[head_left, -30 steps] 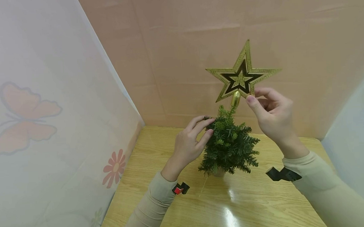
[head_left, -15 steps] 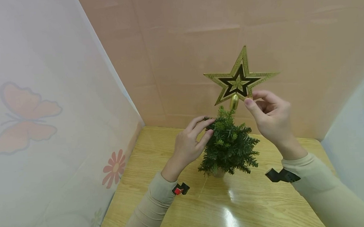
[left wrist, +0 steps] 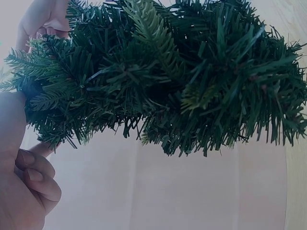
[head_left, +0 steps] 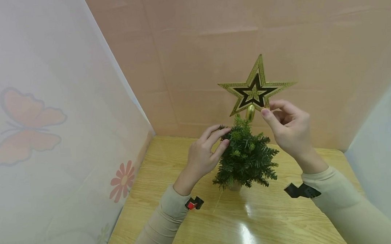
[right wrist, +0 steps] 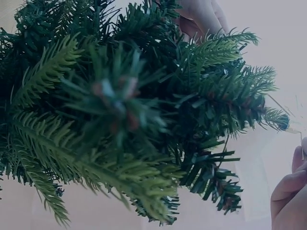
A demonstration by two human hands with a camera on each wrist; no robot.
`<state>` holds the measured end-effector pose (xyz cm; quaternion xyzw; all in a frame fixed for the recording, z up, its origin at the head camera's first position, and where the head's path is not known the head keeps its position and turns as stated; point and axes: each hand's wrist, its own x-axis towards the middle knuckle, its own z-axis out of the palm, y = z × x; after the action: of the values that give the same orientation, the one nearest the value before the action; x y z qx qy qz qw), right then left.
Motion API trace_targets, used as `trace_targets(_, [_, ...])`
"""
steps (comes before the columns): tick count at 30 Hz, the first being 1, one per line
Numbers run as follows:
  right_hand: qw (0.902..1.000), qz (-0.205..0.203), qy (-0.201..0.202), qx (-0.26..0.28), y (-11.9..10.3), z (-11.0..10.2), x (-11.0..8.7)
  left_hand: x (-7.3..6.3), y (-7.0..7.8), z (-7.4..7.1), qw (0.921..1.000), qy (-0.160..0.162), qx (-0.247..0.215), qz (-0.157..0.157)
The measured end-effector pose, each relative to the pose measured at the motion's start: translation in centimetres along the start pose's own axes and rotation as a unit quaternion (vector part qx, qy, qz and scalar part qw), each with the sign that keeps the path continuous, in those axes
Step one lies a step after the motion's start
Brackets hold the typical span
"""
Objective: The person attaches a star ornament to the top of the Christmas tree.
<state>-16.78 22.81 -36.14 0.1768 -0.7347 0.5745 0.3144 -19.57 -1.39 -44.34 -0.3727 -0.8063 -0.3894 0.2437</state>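
Observation:
A gold star tree topper (head_left: 254, 94) stands upright above a small artificial Christmas tree (head_left: 247, 158). My right hand (head_left: 291, 129) pinches the star's lower right point between thumb and fingers. The star's gold socket (head_left: 250, 113) meets the light green tip of the tree; how far the tip goes in cannot be told. At the tree's upper left, my left hand (head_left: 200, 151) grips the branches with thumb and fingers. Some of its fingers curl in the left wrist view, beside the dark green branches (left wrist: 158, 91). The right wrist view shows the tree's side (right wrist: 120, 158), my right hand at the edge.
The tree stands on a light wooden table (head_left: 171, 163), its base (head_left: 235, 186) mostly under the branches. A pinkish wall (head_left: 193, 64) rises behind. To the left is a white panel (head_left: 61, 117) with a butterfly and flowers; another pale panel (head_left: 382, 128) stands at right.
My right hand has lowered the star and shifted it slightly left, bringing its socket down over the tree's tip. The left hand and the tree have stayed in place.

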Motion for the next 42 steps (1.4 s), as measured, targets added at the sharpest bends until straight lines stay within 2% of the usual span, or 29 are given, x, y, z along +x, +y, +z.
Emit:
trace_targets(11, [0.9997,-0.006,-0.006,-0.022,0.63,0.32,-0.31,0.01,-0.10,0.08,1.0000,0.002,0.005,0.001])
trace_targets(25, [0.9999,-0.008,-0.006,-0.006,0.83,0.27,-0.49,0.10,0.07,0.16,1.0000,0.001,0.005,0.002])
trace_targets(35, [0.9992,-0.010,-0.005,0.037,0.81,0.18,-0.31,0.10,-0.09,0.21,1.0000,-0.001,0.000,0.000])
trace_targets(42, [0.9997,-0.002,0.008,0.022,0.67,-0.38,-0.36,0.19,-0.20,0.21,1.0000,0.005,0.002,0.006])
